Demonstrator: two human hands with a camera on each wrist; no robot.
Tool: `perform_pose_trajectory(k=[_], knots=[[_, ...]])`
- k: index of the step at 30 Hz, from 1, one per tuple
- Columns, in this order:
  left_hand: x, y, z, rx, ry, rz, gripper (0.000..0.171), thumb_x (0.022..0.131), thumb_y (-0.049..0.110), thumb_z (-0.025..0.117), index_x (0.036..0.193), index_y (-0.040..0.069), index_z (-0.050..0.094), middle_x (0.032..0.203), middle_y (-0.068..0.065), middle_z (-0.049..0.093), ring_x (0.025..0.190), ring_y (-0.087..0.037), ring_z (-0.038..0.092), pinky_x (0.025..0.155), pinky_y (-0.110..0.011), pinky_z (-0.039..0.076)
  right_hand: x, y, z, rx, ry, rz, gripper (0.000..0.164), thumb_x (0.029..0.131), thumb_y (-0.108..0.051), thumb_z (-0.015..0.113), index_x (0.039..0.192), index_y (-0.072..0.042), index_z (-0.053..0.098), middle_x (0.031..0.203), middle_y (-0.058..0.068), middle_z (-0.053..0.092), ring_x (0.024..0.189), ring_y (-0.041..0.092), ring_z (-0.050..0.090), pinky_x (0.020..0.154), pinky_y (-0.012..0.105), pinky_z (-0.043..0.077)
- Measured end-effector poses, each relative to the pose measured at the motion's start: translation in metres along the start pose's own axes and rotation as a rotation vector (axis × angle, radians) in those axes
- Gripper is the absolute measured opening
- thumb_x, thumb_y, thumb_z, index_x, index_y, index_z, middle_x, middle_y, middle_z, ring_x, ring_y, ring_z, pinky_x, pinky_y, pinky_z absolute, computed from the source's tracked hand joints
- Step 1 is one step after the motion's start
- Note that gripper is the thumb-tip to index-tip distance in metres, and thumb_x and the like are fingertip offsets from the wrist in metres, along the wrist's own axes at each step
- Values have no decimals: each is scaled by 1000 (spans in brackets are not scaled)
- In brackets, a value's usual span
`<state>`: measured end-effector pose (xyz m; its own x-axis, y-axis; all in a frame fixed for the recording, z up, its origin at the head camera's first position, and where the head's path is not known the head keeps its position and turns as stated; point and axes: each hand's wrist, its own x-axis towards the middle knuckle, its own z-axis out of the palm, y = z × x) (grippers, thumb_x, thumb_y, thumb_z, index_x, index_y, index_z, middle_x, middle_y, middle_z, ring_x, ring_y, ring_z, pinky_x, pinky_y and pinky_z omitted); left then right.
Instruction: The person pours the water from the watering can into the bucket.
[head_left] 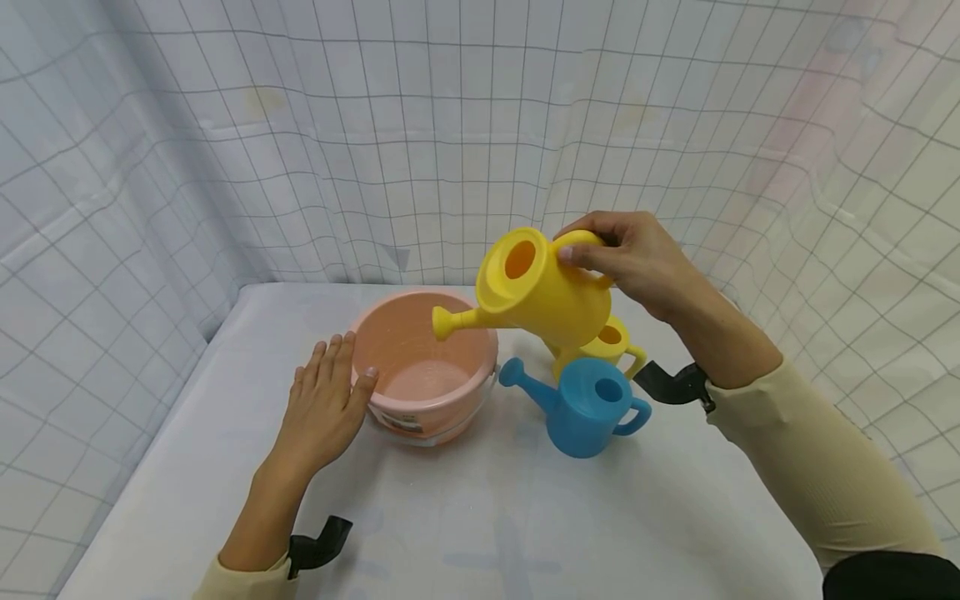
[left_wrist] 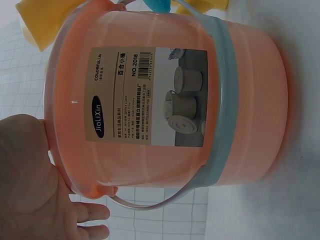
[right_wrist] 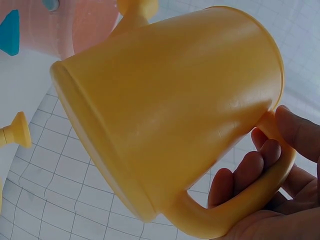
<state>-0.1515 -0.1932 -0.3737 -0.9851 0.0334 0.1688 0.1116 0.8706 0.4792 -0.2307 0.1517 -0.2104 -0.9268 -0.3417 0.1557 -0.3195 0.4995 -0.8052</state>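
My right hand grips the handle of a yellow watering can, its fingers wrapped through the loop in the right wrist view. The can is raised and tilted, its spout reaching over the pink bucket. My left hand lies flat against the bucket's left rim with fingers straight. In the left wrist view a paper label and a grey handle show on the bucket's side. Under the raised can stand a blue watering can and a second yellow watering can, the latter partly hidden.
The white-covered table carries the bucket and the two standing cans. Grid-patterned white cloth hangs behind and along both sides. Black wrist straps with camera mounts sit at both sleeves.
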Motion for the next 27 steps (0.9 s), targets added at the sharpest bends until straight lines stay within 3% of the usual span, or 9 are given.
perform_pose_trajectory(k=[27], knots=[[0, 1, 0, -2, -14, -10, 71, 100, 53, 24, 153, 11, 3, 158, -22, 9, 146, -42, 0, 111, -67, 3, 1, -3, -1, 6, 0, -2, 29, 89, -33, 64, 110, -12, 67, 103, 5, 66, 94, 23, 56, 76, 31, 54]])
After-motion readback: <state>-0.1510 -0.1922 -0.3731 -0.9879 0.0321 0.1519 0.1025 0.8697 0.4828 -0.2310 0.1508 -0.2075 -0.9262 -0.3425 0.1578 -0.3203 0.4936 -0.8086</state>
